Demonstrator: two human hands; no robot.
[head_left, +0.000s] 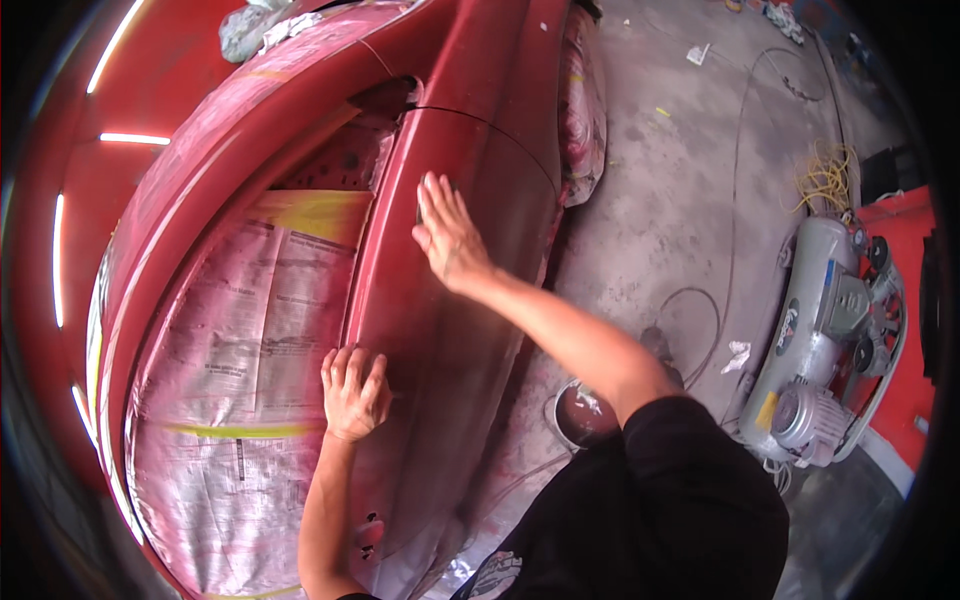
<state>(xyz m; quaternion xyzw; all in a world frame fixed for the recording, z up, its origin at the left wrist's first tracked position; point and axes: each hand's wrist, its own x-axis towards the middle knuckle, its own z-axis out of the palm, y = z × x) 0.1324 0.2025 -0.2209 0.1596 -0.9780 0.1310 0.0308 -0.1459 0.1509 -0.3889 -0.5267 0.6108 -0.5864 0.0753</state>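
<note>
- Pressing flat on the red car door panel (450,330), running down the middle of the frame from top centre to lower centre, dull and dusty with pink overspray.
- Right hand (448,232) lying palm down at frame centre, fingers straight and close together, pointing toward the top of the frame; wrist bent a little, bare forearm stretching back to lower right into a black sleeve (690,480).
- Left hand (353,390) resting lower on the same panel, just left of centre, fingers lightly spread and slightly curled at the panel's left edge, next to the masked window; forearm coming straight up from the bottom edge.
- Both hands open and holding nothing, well apart from each other along the panel.
- Covering the window opening at left of frame: newspaper masking (240,350), held by strips of yellow tape (315,212), all tinted pink.
- More masked paper hanging over the wheel area (582,100) at upper centre right.
- Standing on the grey concrete floor (680,180) at right of frame: a silver air compressor (825,340), with a thin hose (735,200) curling across the floor and a yellow coiled cord (825,175) in the upper right.
- Sitting on the floor just below the right elbow: a small round can (580,415).
</note>
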